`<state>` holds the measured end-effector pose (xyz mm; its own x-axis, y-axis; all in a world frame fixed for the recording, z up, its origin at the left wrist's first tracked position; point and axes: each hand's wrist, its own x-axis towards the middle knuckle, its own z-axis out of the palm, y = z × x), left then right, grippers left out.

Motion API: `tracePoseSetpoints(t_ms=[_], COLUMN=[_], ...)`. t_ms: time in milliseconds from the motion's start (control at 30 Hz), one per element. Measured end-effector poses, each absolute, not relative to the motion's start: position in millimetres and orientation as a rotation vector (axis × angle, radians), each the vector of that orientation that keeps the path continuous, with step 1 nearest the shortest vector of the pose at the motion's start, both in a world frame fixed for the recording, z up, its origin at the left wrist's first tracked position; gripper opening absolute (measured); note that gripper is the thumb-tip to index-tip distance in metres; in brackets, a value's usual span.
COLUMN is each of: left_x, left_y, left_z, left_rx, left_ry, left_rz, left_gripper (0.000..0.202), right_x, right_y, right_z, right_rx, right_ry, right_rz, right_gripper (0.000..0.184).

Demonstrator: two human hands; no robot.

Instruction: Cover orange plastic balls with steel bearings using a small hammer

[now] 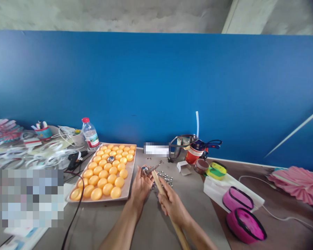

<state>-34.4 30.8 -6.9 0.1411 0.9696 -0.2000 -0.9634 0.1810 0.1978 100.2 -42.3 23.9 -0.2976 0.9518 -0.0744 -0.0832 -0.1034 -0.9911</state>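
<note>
My left hand (141, 184) is closed around a small shiny metal ball (144, 170), held up over the grey table (151, 225). My right hand (172, 205) grips a tool with a long wooden handle (159, 184); its metal tip (156, 166) touches the ball. Several small silver beads (165, 177) lie scattered on the table just behind my hands. To the left stands a tray (126, 192) filled with several orange balls (104, 180) and one silver ball (110, 159).
A water bottle (90, 134), a black glue gun (75, 158) with its cable and white rings lie at left. A red can (194, 152), a brown jar (200, 166), a green-yellow item (217, 170), two pink round cases (243, 224) and pink paper fans (297, 182) sit at right. Blue wall behind.
</note>
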Motion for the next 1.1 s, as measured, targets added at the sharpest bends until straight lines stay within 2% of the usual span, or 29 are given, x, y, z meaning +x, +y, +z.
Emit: tracePoseSetpoints(t_ms=[467,667,767,867,1000,1100], left_x=[-35.8,-35.9,-37.2,-37.9,-36.8,-34.8], left_y=[24.6,26.0,26.1,28.3,33.4,34.3], left_z=[3.7,-2.0,-1.5,-1.5,-2.9,-1.6], left_rx=[0.066,0.062,0.072,0.059,0.071,0.145], left_ry=[0.285,0.311,0.277,0.306,0.414,0.482], left_rz=[1.356,1.346,1.337,1.379,1.495,1.519], left_gripper=[0.028,0.024,0.026,0.028,0.020,0.024], right_x=[103.0,101.0,102.6,105.9,106.2,104.3], right_y=[-38.3,-38.2,-36.3,-35.3,-38.3,-41.1], right_z=[18.7,17.8,19.6,21.9,23.7,24.2], right_rx=[-1.063,-1.076,-1.053,-1.012,-1.005,-1.010], right_ry=[-1.205,-1.258,-1.226,-1.204,-1.219,-1.223], right_rz=[1.406,1.507,1.456,1.416,1.451,1.443], right_gripper=[0.065,0.065,0.063,0.063,0.066,0.066])
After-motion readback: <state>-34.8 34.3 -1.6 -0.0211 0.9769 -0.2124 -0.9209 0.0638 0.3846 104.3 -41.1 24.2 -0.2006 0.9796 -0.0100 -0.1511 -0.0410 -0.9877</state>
